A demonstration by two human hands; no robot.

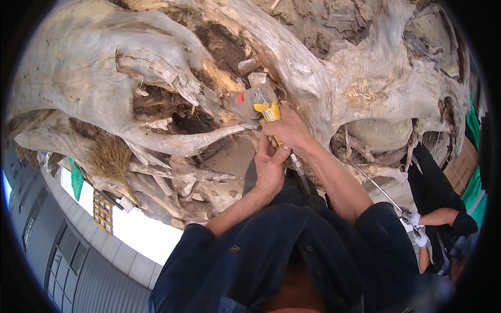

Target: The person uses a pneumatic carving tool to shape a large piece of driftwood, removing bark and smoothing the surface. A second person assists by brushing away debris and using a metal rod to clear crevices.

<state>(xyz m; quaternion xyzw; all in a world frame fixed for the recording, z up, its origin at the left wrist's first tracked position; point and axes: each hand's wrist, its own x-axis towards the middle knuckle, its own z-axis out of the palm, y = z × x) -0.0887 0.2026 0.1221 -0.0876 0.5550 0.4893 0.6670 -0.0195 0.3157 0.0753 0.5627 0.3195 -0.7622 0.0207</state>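
Note:
My right hand (pixel 290 129) wraps round the yellow grip of a dusty grey-and-yellow air tool (pixel 265 99), which has a red mark on its head. A metal fitting and a hose (pixel 297 166) run from the grip's lower end toward my body. Just below, my left hand (pixel 271 169) is closed at the bottom of the same grip, with some fingers hidden. The tool's head sits in a hollow between pale limbs of a huge weathered tree root (pixel 308 65). Whether its working end touches the wood I cannot tell.
A straw brush (pixel 108 159) lies on the root to the left. At the right, another person's white-gloved hands (pixel 416 227) hold a long thin rod (pixel 376 185) against the wood. A cardboard box (pixel 462 167) and green sheeting (pixel 473 117) are beyond. Thin root branches jut out on the left.

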